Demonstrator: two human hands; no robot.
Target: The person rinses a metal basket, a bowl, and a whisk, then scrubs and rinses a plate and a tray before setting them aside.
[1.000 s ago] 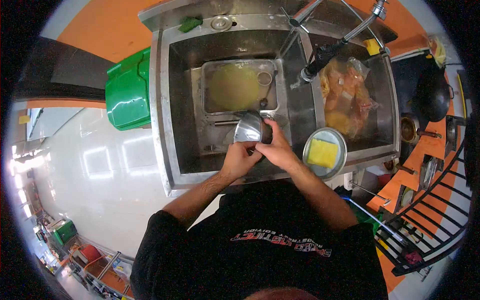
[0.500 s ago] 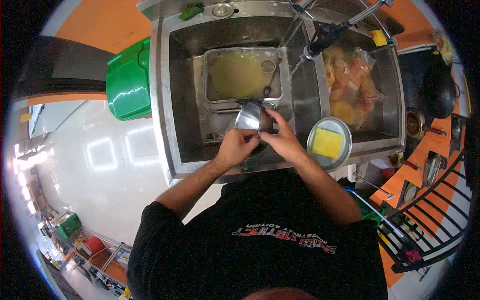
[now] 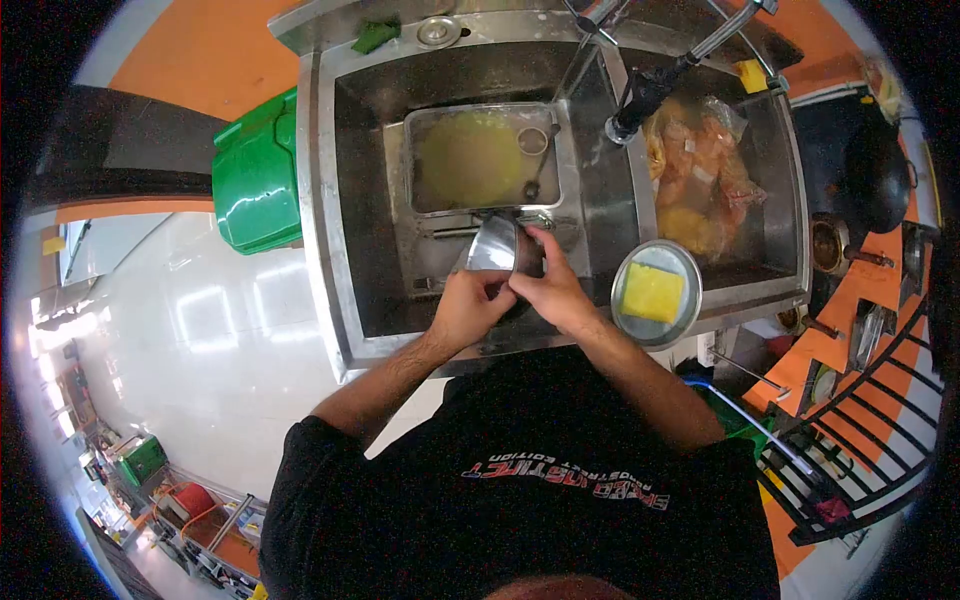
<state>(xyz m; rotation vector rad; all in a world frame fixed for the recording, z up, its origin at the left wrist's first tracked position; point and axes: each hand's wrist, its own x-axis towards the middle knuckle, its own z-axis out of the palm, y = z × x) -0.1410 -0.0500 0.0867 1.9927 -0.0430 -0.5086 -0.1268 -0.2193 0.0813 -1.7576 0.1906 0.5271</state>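
View from above, looking down at a person in a black T-shirt standing at a steel double sink [image 3: 322, 210].

Hands: both meet over the near part of the left basin, holding a small shiny steel bowl [image 3: 492, 245] tilted on edge. Left hand [image 3: 466, 306] is closed on the bowl's near rim from the left. Right hand [image 3: 548, 290] is curled w/ fingers over the bowl's right edge; thumb side touches the left hand. The bowl sticks up just beyond the fingertips, its inside facing left.

Just far of the bowl, in the same basin, sits a rectangular steel tray [image 3: 570, 165] filled w/ cloudy yellow-green liquid; a small round thing lies in its far-right corner, too small to identify. A spray faucet [image 3: 640, 100] hangs over the divider between basins, right of the tray.

Right basin: crumpled clear plastic bags [image 3: 705, 170] w/ orange-yellow contents. On the sink's near-right rim, right of the right hand and apart from it, a round steel plate [image 3: 628, 318] carries a yellow sponge [image 3: 652, 292]. On the far ledge lie a green scrub pad [image 3: 374, 36] and a round metal cap [image 3: 438, 32].

Room: green plastic bin [image 3: 256, 175] left of the sink, glossy white tile floor [image 3: 200, 330], orange walls. At far right, an orange tabletop [image 3: 860, 290] w/ a dark wok [image 3: 872, 180] and small pots, then a black railing [image 3: 870, 430].
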